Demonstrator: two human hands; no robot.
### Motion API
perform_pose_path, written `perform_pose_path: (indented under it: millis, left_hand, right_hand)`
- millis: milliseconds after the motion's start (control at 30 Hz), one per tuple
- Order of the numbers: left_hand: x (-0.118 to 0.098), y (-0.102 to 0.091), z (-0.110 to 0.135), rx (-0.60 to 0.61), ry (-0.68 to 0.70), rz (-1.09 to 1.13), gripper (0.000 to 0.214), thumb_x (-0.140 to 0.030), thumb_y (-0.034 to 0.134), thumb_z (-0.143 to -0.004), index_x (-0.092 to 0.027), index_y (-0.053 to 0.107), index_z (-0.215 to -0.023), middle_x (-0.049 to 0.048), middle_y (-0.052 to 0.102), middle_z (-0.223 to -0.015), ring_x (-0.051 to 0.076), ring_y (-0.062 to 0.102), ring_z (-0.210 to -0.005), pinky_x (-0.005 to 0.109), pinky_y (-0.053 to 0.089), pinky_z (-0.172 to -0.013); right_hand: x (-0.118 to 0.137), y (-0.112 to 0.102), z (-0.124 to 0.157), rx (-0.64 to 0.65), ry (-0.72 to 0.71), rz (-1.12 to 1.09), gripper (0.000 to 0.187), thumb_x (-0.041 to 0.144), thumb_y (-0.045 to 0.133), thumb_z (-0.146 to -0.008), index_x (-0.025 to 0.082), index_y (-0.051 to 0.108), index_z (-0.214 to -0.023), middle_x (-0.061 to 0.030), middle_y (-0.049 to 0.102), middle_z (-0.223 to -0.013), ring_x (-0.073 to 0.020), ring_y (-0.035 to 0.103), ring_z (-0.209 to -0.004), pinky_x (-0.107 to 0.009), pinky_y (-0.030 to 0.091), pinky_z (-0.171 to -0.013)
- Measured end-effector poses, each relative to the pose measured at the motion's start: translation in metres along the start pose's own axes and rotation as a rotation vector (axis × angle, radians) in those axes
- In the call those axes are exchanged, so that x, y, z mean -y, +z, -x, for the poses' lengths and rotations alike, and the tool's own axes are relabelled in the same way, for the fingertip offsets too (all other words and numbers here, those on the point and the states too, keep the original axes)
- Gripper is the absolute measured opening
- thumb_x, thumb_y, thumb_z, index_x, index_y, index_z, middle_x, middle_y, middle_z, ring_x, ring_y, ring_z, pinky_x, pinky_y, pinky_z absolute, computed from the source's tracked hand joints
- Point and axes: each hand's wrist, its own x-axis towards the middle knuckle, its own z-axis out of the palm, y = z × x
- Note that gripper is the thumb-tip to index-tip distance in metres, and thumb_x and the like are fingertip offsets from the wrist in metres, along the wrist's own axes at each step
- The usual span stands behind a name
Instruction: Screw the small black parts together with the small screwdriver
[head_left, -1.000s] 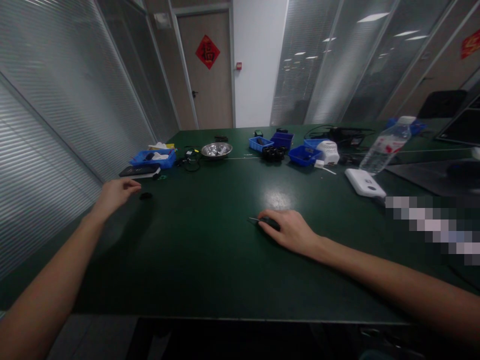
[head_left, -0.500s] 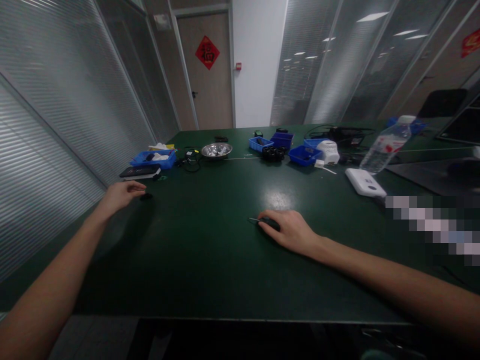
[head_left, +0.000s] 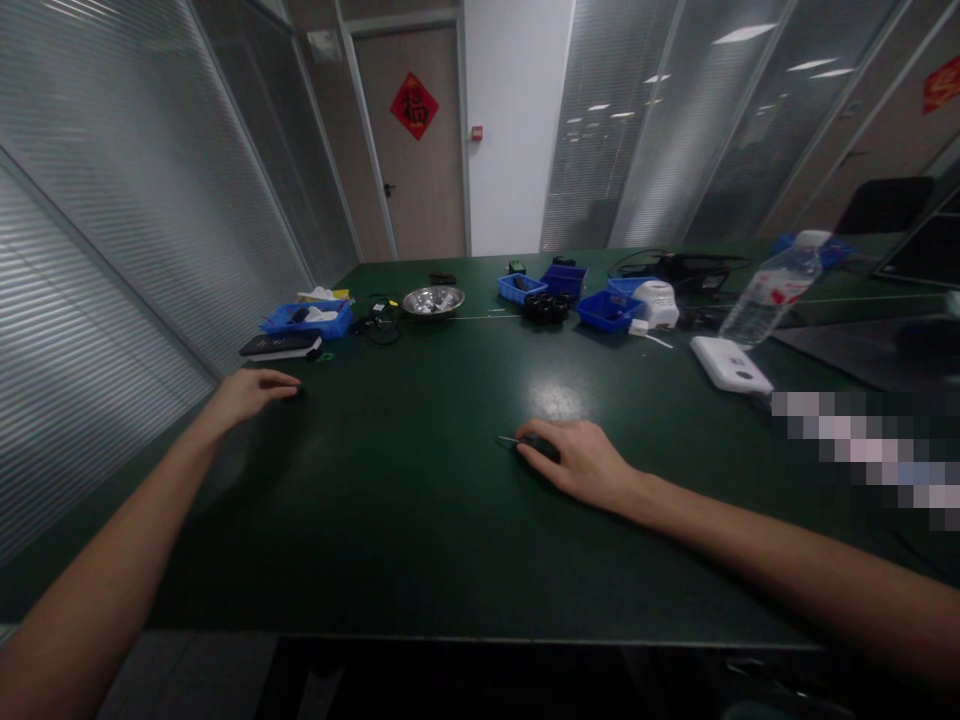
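Far left: blinds run along the left edge of the green table. The left hand is just inside that edge, palm down, thumb and fingers drawn nearly together, with only a narrow gap at the tips. Fingertips meet a small dark piece on the tabletop; firmness of grip cannot be told. The piece is mostly hidden, so its long axis cannot be read. Behind this hand, apart from it: a black-topped slab, then a blue tray.

Centre: a broad stretch of tabletop lies between the two hands; a metal bowl stands well beyond it.

Right of centre: the right hand is low at the table, fingers curled closed around the dark handle of a slim tool. Tool near level; long axis roughly left to right; thin shaft points left, tip angled slightly away from the near edge. Room ahead of the tip on that side.

Far right: a white device and a bottle, both well apart from the right hand. Near table edge runs below both hands.
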Motion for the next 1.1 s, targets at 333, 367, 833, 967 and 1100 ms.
perform_pose_path:
  millis: [333, 367, 833, 967, 1100]
  left_hand:
    - [-0.001, 0.000, 0.002, 0.035, -0.123, 0.076, 0.037, -0.043, 0.078, -0.082, -0.023, 0.080, -0.112, 0.0057, 0.077, -0.117, 0.027, 0.068, -0.109, 0.033, 0.047, -0.097]
    - [-0.002, 0.000, 0.003, 0.032, -0.129, 0.096, 0.037, -0.043, 0.079, -0.080, -0.022, 0.080, -0.112, 0.0057, 0.077, -0.117, 0.026, 0.067, -0.110, 0.032, 0.047, -0.095]
    - [-0.020, 0.002, 0.020, 0.004, -0.121, 0.232, 0.055, -0.040, 0.089, -0.076, -0.010, 0.071, -0.119, 0.0000, 0.078, -0.101, 0.014, 0.065, -0.092, 0.018, 0.043, -0.076]
    - [-0.026, 0.001, 0.024, -0.036, -0.107, 0.119, 0.041, -0.040, 0.084, -0.082, -0.011, 0.075, -0.110, -0.0031, 0.076, -0.091, 0.015, 0.063, -0.089, 0.017, 0.039, -0.072]
    - [-0.032, -0.001, 0.030, -0.046, -0.036, -0.035, 0.033, -0.043, 0.076, -0.090, -0.015, 0.078, -0.107, -0.0041, 0.075, -0.094, 0.015, 0.062, -0.087, 0.018, 0.038, -0.071]
  right_hand:
    - [-0.002, 0.002, -0.001, -0.007, -0.019, 0.006, 0.030, 0.042, 0.052, -0.105, 0.023, 0.067, -0.122, -0.0029, 0.073, -0.091, -0.0153, 0.063, -0.068, -0.029, 0.041, -0.064]
    - [-0.002, 0.002, -0.001, -0.008, -0.022, 0.005, 0.030, 0.042, 0.051, -0.105, 0.023, 0.067, -0.122, -0.0029, 0.073, -0.092, -0.0152, 0.063, -0.068, -0.029, 0.041, -0.064]
    - [-0.005, 0.005, 0.000, -0.073, -0.096, 0.031, 0.027, 0.034, 0.053, -0.104, 0.024, 0.063, -0.127, -0.0080, 0.065, -0.116, -0.0190, 0.066, -0.085, -0.033, 0.052, -0.074]
    - [-0.008, 0.008, 0.000, -0.084, -0.120, 0.021, 0.020, 0.027, 0.053, -0.103, 0.023, 0.062, -0.121, -0.0077, 0.061, -0.119, -0.0173, 0.064, -0.083, -0.032, 0.053, -0.074]
    - [-0.011, 0.009, 0.000, -0.108, -0.165, 0.028, 0.011, 0.016, 0.051, -0.100, 0.021, 0.061, -0.101, -0.0072, 0.059, -0.119, -0.0151, 0.060, -0.079, -0.029, 0.047, -0.068]
